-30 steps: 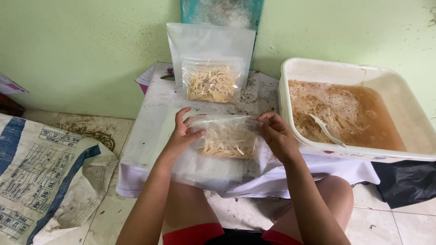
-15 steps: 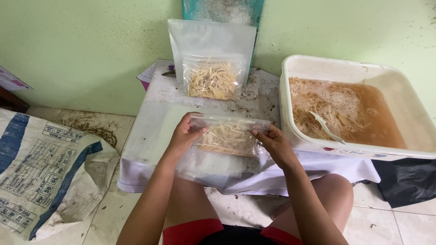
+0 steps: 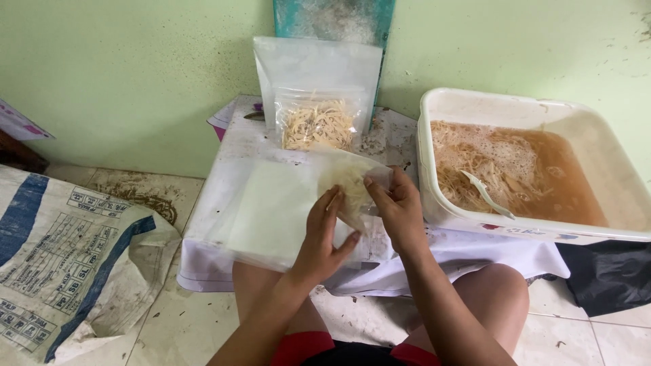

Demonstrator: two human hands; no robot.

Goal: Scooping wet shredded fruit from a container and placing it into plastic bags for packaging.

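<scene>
1. The left hand (image 3: 324, 237) and the right hand (image 3: 400, 210) are both closed on one clear plastic bag (image 3: 349, 183) filled with pale shredded strips. The left fingers lie on its near side and the right fingers pinch its right end.
2. This bag is held just above the near right part of the low table (image 3: 224, 176), which is covered with a white cloth.
3. An empty flat plastic bag (image 3: 271, 210) lies on the table, left of the hands.
4. At the far edge of the table, a second filled bag (image 3: 319, 122) leans upright against the green wall.
5. At the right edge of the table stands a white plastic tub (image 3: 475, 102), touching the cloth. It holds brown foamy liquid with more strips and a white spoon (image 3: 485, 193).
6. A woven sack (image 3: 61, 251) with blue stripes lies on the floor, left of the table.
</scene>
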